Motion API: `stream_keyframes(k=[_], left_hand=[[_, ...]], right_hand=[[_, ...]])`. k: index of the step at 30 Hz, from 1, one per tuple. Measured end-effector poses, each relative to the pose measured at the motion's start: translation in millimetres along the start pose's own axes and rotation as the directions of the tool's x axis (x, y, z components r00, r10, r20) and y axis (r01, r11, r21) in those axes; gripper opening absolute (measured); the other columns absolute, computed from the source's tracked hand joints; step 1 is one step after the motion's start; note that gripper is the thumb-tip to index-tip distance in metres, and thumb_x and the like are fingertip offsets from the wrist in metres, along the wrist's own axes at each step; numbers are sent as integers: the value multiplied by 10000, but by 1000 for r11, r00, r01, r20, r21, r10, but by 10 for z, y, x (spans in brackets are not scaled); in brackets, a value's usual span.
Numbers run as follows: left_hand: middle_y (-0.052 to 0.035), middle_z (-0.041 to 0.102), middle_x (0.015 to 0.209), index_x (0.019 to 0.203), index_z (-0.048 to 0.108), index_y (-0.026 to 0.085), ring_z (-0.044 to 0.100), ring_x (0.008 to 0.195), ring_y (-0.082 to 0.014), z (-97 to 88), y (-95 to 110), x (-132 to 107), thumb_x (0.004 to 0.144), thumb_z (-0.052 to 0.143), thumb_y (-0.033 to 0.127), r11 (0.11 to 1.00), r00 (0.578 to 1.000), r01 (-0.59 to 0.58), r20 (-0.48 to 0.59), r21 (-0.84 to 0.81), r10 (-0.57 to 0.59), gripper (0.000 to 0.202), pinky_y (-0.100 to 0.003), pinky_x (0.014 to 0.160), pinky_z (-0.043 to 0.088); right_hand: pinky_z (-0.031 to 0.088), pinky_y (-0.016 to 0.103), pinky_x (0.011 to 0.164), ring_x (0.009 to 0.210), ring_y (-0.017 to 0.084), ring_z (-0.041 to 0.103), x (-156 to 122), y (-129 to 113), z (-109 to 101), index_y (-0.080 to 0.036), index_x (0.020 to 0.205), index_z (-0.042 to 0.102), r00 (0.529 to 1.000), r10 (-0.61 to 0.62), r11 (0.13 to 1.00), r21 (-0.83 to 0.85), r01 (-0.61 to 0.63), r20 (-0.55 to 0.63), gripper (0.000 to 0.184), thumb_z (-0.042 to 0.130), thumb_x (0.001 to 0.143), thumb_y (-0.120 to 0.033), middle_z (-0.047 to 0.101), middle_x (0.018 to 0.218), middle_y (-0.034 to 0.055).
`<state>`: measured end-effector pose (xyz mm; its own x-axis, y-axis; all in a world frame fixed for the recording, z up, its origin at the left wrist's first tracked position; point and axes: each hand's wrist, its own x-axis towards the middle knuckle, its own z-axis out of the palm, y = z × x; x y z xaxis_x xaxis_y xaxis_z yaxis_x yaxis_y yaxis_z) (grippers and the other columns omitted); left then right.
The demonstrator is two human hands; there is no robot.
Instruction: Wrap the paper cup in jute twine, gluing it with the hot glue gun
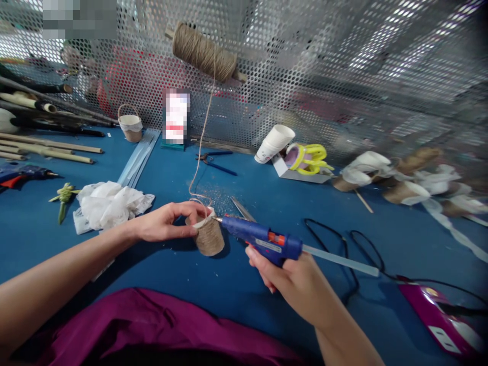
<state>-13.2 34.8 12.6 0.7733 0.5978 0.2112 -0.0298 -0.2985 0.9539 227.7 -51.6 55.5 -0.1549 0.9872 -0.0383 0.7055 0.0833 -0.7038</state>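
Note:
My left hand (177, 221) is closed on the rim of a small paper cup (210, 240) wrapped in brown twine, tilted on the blue table. From the cup's rim a strand of twine (206, 119) runs up to a twine spool (204, 51) mounted on the perforated metal screen. My right hand (284, 272) grips a blue hot glue gun (263, 238), its nozzle at the cup's upper rim. A clear glue stick (343, 261) sticks out of the gun's back. Partly hidden behind the gun lie scissors (242, 208).
Crumpled white lace (110, 206) and a second glue gun (25, 174) lie at left. Pliers (217, 161), stacked white cups (275, 144) and a box with yellow-handled scissors (305, 165) stand behind. A black cord (335, 229) leads to a purple power strip (438, 317) at right.

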Motion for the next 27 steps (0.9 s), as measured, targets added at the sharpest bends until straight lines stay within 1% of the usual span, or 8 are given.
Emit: stream_keyframes(k=[2, 5, 7, 11, 16, 20, 23, 27], left_hand=[[-122, 515, 1167, 717, 475, 133, 463, 1149, -200, 1, 1, -2, 819, 520, 121, 1000, 1000, 1, -3, 6, -1, 113, -371, 973, 340], [-123, 518, 1158, 711, 476, 133, 456, 1154, -206, 2, 1, 0, 820, 524, 129, 1000, 1000, -2, -6, 19, 2, 119, -369, 974, 338], [-125, 520, 1151, 712, 478, 132, 458, 1147, -207, 2, 0, 2, 821, 523, 131, 1000, 1000, -11, -8, 26, 12, 118, -366, 970, 340], [-124, 519, 1142, 714, 479, 131, 467, 1127, -200, 3, -3, 2, 818, 534, 141, 999, 1000, -24, -8, 32, 24, 118, -360, 964, 345], [-116, 517, 1139, 726, 476, 137, 457, 1136, -204, 9, 8, 1, 822, 539, 171, 999, 1000, -22, -6, 41, 22, 120, -373, 969, 343], [-114, 513, 1136, 721, 474, 139, 455, 1135, -208, 14, 20, 1, 832, 531, 202, 999, 1000, -20, -1, 34, 20, 140, -389, 975, 339], [-114, 508, 1146, 717, 474, 139, 450, 1148, -216, 14, 18, -1, 831, 528, 192, 1000, 1000, -17, 5, 26, 17, 136, -395, 978, 335], [-120, 508, 1158, 719, 480, 136, 443, 1162, -215, 12, 20, -3, 827, 528, 162, 1000, 1000, -12, 1, 20, 12, 121, -391, 985, 328]], right_hand=[[445, 236, 456, 446, 134, 571, 12, 15, 2, -212, 455, 418, 1000, 16, 1000, 8, -16, 2, 428, 467, 833, -407, 482, 398, -18], [443, 233, 433, 385, 117, 530, 40, 57, 12, -209, 477, 445, 999, 46, 999, 18, -46, -8, 411, 479, 822, -431, 474, 386, -29], [449, 231, 422, 350, 108, 508, 67, 97, 22, -208, 479, 453, 999, 42, 999, 28, -42, -11, 410, 485, 810, -448, 470, 373, -33], [457, 225, 412, 376, 122, 542, 118, 160, 40, -220, 430, 404, 998, 56, 998, 37, -55, -9, 453, 479, 802, -465, 464, 356, -24], [459, 225, 418, 422, 137, 575, 108, 137, 21, -223, 422, 395, 997, 71, 997, 41, -71, 2, 456, 473, 801, -464, 456, 347, -23], [449, 222, 409, 414, 127, 556, 81, 106, -9, -220, 425, 396, 997, 63, 995, 71, -66, 45, 458, 467, 811, -456, 443, 352, -29], [451, 222, 415, 416, 127, 553, 101, 110, -19, -219, 437, 412, 997, 38, 995, 93, -44, 71, 442, 467, 819, -434, 430, 346, -33], [447, 219, 408, 412, 126, 551, 137, 122, -18, -216, 463, 440, 998, 45, 992, 114, -51, 54, 406, 490, 817, -407, 444, 347, -35]])
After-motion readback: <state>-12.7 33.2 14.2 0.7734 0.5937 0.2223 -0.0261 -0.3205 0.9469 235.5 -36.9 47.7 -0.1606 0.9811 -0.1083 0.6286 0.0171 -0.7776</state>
